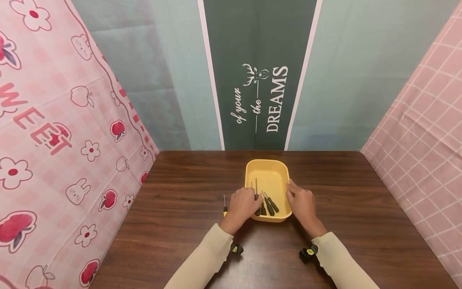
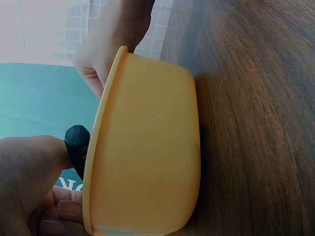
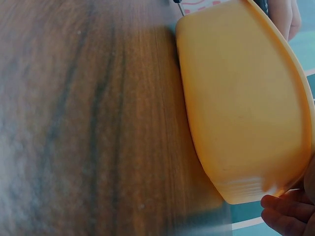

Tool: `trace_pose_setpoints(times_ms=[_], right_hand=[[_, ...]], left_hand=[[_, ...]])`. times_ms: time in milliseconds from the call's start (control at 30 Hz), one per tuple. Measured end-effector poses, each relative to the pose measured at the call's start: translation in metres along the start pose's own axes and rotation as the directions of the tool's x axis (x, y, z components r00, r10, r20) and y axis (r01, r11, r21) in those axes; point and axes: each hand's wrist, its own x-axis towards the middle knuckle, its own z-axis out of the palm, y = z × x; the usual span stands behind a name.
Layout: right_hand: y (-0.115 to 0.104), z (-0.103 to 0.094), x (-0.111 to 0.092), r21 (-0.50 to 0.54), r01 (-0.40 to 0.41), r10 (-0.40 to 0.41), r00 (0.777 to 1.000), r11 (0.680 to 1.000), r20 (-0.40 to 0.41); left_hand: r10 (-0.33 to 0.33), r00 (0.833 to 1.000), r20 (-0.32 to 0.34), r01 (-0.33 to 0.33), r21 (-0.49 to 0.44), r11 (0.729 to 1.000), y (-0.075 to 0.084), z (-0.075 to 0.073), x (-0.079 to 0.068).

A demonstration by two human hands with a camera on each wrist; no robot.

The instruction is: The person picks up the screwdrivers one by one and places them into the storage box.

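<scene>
A yellow plastic tub [image 1: 277,176] sits on the table, with several dark-handled screwdrivers [image 1: 270,205] lying in its near half. My left hand [image 1: 242,203] reaches over the tub's left rim and grips one screwdriver [image 1: 256,185], its shaft pointing to the far end. In the left wrist view that screwdriver's dark handle end [image 2: 77,147] shows beside the thumb, above the rim. My right hand [image 1: 302,202] holds the tub's right rim. From the right wrist view, its fingertips [image 3: 275,211] are at the tub's far corner. Another screwdriver [image 1: 225,206], with black and yellow on its handle, lies left of the tub, partly behind my left hand.
The brown wood-grain table [image 1: 180,241] extends around the tub. A green printed curtain [image 1: 260,40] hangs along the back edge. Pink patterned cloths stand at the left [image 1: 90,192] and right [image 1: 426,132] sides.
</scene>
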Motion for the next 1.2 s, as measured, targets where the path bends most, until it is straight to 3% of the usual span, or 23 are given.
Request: trace_pose_setpoints(times_ms=[533,1200], right_hand=[[-0.0009,0.0011,-0.0035,-0.005,-0.009,0.009,1.000,1.000,0.003],[0.0005,0.0042,-0.0067,-0.002,-0.018,0.018,1.000,1.000,0.000]], left_hand=[[-0.031,0.999,-0.011,0.031,-0.032,0.999,-0.0002,0.0006,0.0016],[0.006,1.000,-0.012,-0.006,0.074,0.997,0.0017,0.0079,0.0020]])
